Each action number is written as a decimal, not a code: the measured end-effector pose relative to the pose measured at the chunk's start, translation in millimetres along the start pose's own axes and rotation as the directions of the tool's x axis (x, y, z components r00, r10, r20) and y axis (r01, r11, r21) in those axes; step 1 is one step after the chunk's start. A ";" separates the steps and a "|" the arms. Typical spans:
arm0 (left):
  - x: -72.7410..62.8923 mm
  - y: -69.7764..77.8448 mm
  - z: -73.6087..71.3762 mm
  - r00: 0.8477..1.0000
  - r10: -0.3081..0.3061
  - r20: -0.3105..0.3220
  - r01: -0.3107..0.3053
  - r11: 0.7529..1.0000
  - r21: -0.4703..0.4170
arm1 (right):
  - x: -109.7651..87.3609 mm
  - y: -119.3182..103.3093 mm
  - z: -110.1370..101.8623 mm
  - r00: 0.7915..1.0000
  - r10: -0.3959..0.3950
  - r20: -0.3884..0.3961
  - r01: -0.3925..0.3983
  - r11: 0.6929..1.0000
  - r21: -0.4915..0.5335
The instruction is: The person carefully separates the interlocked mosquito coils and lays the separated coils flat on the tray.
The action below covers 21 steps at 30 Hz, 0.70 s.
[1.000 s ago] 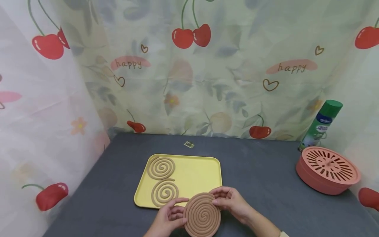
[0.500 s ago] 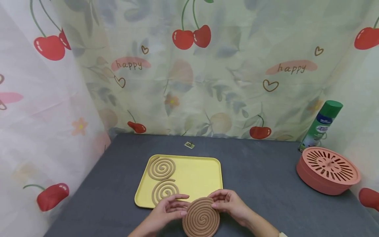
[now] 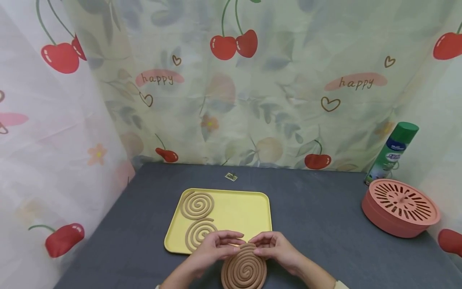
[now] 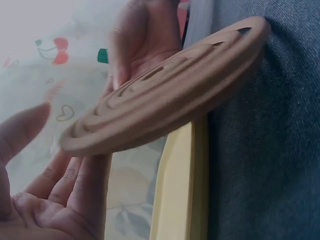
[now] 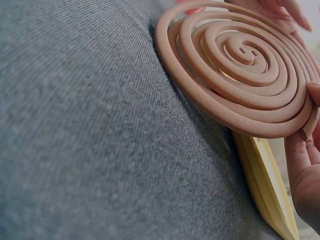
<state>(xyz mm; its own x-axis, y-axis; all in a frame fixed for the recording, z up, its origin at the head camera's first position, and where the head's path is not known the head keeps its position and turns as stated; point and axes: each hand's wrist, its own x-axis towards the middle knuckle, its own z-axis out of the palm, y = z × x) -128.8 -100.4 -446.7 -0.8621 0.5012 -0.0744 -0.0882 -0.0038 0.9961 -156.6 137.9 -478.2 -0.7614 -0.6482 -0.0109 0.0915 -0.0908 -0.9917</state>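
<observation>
A brown mosquito coil (image 3: pixel 246 269) is tilted above the table's front, its spirals wound closely together. My right hand (image 3: pixel 279 251) pinches its upper rim between thumb and fingers. The left hand (image 3: pixel 216 249) is at the upper left rim; in the left wrist view its thumb (image 4: pixel 27 130) stands apart from the coil, while straight fingers (image 4: pixel 65 180) reach its underside. Narrow gaps show between the rings in the right wrist view. Two single coils lie at the left of the yellow tray (image 3: pixel 242 208): one coil (image 3: pixel 197 205) at the back, another (image 3: pixel 200 235) in front, partly hidden by the left hand.
A round pink box (image 3: pixel 400 208) with a slotted lid stands at the right of the dark table (image 3: pixel 317 212). Behind it leans a green spray can (image 3: pixel 391 152). A small metal piece (image 3: pixel 231 176) lies behind the tray. Printed curtains (image 3: pixel 267 100) enclose the back and sides.
The left hand first moved off the coil's left side, then came up and right to its upper rim. The coil has dropped slightly toward me, still held by the right hand.
</observation>
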 end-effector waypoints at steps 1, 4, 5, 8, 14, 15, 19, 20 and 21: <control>1.2 -0.7 1.4 1.000 -0.002 -0.008 0.002 1.000 0.004 | 0.5 -0.2 0.3 1.000 0.000 0.000 0.000 1.000 -0.003; 3.6 -2.3 4.3 1.000 0.006 -0.026 -0.006 1.000 0.014 | 1.7 -0.9 0.8 1.000 -0.009 0.006 0.010 1.000 -0.008; 3.8 -2.6 5.0 0.999 0.011 -0.030 -0.011 1.000 0.013 | 2.0 -1.2 0.8 1.000 -0.011 0.009 0.011 1.000 -0.005; 3.6 -2.3 6.4 0.999 0.027 -0.034 -0.026 1.000 0.017 | 2.9 -2.1 0.9 1.000 -0.020 0.012 0.020 1.000 -0.002; 1.1 -0.3 8.4 0.998 0.045 -0.043 -0.043 0.998 0.036 | 3.1 -4.3 -0.2 0.999 -0.024 -0.024 0.023 0.999 -0.043; 0.7 -0.1 8.8 0.998 0.045 -0.047 -0.043 0.998 0.040 | 2.8 -4.8 -0.6 0.999 -0.021 -0.033 0.019 0.998 -0.058; -1.1 -0.2 10.3 0.996 0.061 -0.063 -0.058 0.997 0.050 | 1.4 -6.8 -1.9 0.998 -0.004 -0.060 -0.003 0.991 -0.130; -1.6 -0.2 10.6 0.996 0.067 -0.065 -0.063 0.997 0.052 | 1.0 -7.3 -2.2 0.998 -0.004 -0.064 -0.006 0.989 -0.148; -2.1 -0.4 10.8 0.995 0.073 -0.066 -0.069 0.996 0.051 | 0.6 -7.7 -2.4 0.998 -0.005 -0.066 -0.006 0.986 -0.164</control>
<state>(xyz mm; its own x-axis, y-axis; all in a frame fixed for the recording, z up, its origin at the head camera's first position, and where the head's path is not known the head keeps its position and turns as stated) -121.5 -92.1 -446.5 -0.8972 0.4416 -0.0048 -0.0026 0.0055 1.0000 -159.4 140.0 -470.9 -0.8025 -0.5965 -0.0145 -0.0105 0.0384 -0.9992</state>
